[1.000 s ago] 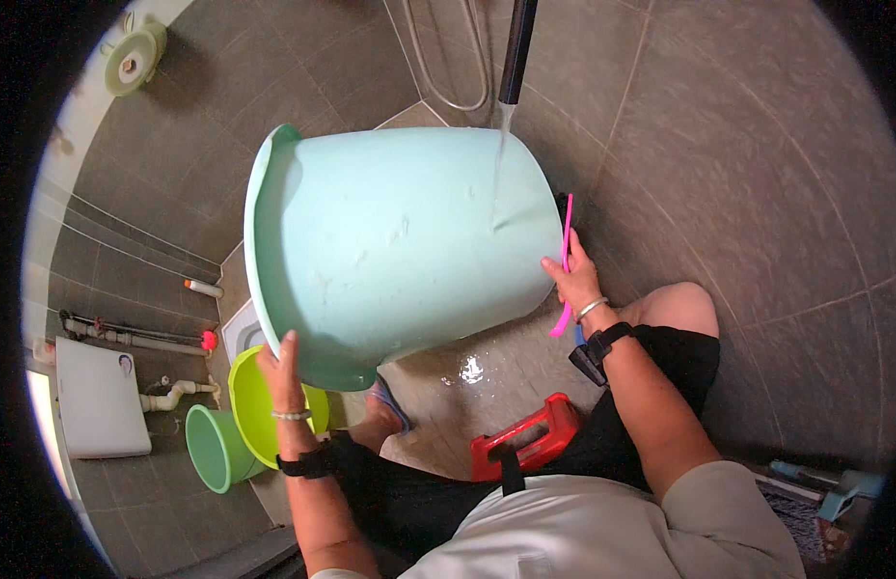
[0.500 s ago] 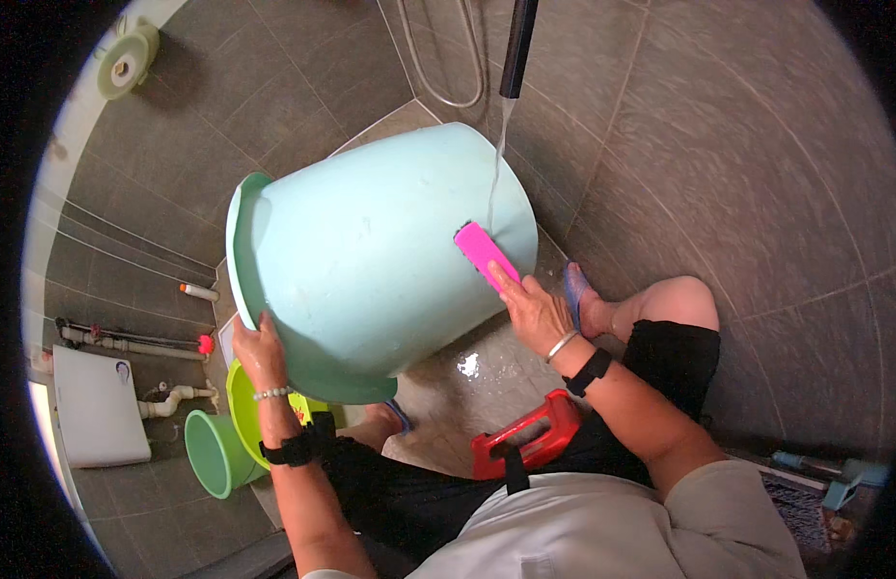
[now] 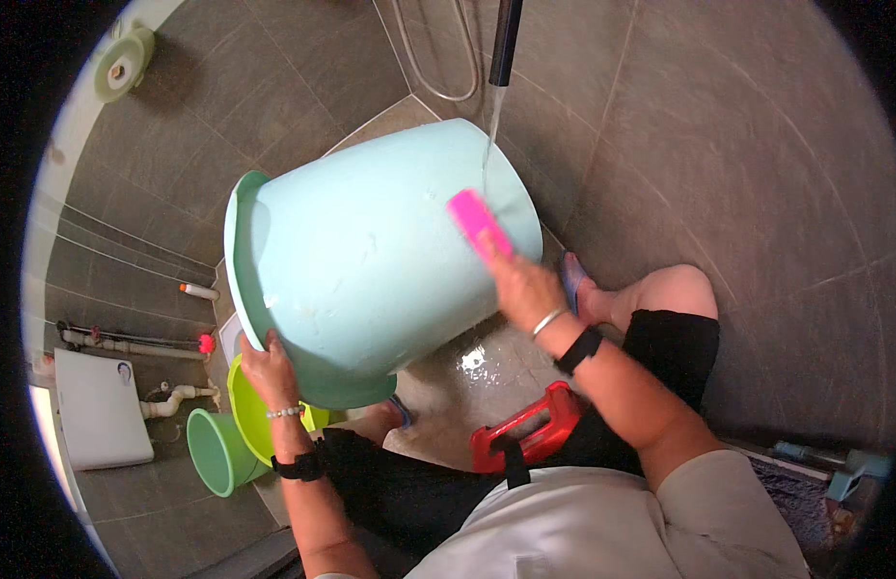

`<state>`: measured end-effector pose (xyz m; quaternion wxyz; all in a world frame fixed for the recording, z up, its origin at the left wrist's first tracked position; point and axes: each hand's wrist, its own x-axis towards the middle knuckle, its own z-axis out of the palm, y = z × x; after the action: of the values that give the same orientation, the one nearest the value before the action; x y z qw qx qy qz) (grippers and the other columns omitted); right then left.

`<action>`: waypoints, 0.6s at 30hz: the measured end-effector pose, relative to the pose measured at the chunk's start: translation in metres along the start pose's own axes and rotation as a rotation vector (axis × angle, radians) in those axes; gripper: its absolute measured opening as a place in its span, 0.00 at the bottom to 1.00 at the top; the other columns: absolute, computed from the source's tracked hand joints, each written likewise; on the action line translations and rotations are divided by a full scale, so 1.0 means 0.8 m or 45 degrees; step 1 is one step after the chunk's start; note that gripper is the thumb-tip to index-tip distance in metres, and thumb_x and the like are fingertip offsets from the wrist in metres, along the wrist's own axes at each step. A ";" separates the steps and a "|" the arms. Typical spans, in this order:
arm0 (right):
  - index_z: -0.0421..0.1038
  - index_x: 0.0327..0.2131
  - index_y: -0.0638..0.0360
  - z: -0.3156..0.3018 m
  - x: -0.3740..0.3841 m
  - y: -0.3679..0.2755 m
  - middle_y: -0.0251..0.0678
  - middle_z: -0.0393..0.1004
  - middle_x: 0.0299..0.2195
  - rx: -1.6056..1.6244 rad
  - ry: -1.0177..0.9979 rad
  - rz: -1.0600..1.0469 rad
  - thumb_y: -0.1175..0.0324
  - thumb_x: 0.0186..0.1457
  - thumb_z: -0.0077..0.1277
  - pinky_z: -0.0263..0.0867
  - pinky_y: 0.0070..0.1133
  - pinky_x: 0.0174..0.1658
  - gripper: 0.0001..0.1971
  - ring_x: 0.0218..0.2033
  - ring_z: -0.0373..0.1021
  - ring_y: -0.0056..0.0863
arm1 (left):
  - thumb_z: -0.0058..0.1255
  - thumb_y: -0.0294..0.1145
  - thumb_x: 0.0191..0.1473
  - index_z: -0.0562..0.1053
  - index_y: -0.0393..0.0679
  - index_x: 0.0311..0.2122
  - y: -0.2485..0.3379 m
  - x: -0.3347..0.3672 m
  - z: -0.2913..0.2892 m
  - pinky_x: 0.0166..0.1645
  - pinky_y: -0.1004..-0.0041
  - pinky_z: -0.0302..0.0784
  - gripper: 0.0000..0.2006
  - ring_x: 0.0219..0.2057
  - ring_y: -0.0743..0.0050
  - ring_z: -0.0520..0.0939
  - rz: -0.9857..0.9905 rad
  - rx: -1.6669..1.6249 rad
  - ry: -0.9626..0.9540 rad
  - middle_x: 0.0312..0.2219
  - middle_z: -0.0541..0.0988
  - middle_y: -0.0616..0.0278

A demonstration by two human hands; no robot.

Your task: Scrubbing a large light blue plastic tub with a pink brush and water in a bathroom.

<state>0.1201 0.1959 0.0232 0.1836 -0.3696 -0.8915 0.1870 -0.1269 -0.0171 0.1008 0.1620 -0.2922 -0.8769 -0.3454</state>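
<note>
A: Pale-green tub (image 3: pixel 361 261): where, which way?
B: On its side, ahead of both hands; long axis roughly left-right, rim (image 3: pixel 233 261) to the left, base (image 3: pixel 525 207) to the right and slightly farther out.
A: Hands?
B: Apart; left hand (image 3: pixel 270 372) clamped on the rim; right hand (image 3: pixel 527 292) gripping a pink brush (image 3: pixel 472 214), nearer the base; brush blurred, can't tell if it touches.

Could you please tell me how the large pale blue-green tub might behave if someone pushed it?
The tub would probably roll, since it lies on its side with a rounded wall. It is likely slippery, as water from the black spout runs onto it. Its moulded-plastic look suggests it may be fairly light for its size.
</note>
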 end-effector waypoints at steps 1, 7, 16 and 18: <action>0.47 0.53 0.48 -0.004 0.012 0.024 0.50 0.67 0.20 -0.011 0.048 0.105 0.73 0.45 0.37 0.63 0.37 0.24 0.28 0.21 0.66 0.47 | 0.46 0.25 0.43 0.66 0.33 0.31 0.003 -0.003 -0.002 0.31 0.64 0.66 0.09 0.26 0.48 0.73 0.005 -0.005 0.017 0.23 0.72 0.45; 0.45 0.54 0.42 -0.012 0.017 0.021 0.54 0.67 0.18 0.080 -0.103 0.208 0.74 0.44 0.35 0.62 0.40 0.29 0.30 0.23 0.66 0.51 | 0.47 0.27 0.43 0.66 0.33 0.31 0.003 -0.014 -0.008 0.31 0.65 0.66 0.09 0.26 0.49 0.73 0.008 0.060 0.016 0.23 0.72 0.45; 0.49 0.52 0.46 -0.024 0.026 0.080 0.53 0.67 0.31 0.123 -0.078 0.408 0.70 0.49 0.35 0.61 0.39 0.35 0.23 0.32 0.65 0.50 | 0.46 0.27 0.44 0.66 0.32 0.33 0.006 -0.012 -0.006 0.32 0.65 0.67 0.11 0.27 0.49 0.73 -0.060 0.030 -0.009 0.24 0.72 0.46; 0.53 0.50 0.47 0.013 0.021 0.145 0.50 0.68 0.33 0.117 -0.059 0.320 0.68 0.50 0.36 0.60 0.35 0.39 0.21 0.36 0.64 0.49 | 0.46 0.27 0.44 0.66 0.32 0.33 -0.005 -0.013 -0.001 0.32 0.65 0.67 0.11 0.27 0.49 0.73 0.004 0.060 0.024 0.24 0.72 0.46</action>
<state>0.1727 0.2820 -0.0367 0.1547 -0.4652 -0.8326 0.2578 -0.1210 -0.0245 0.0943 0.1779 -0.2865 -0.8828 -0.3271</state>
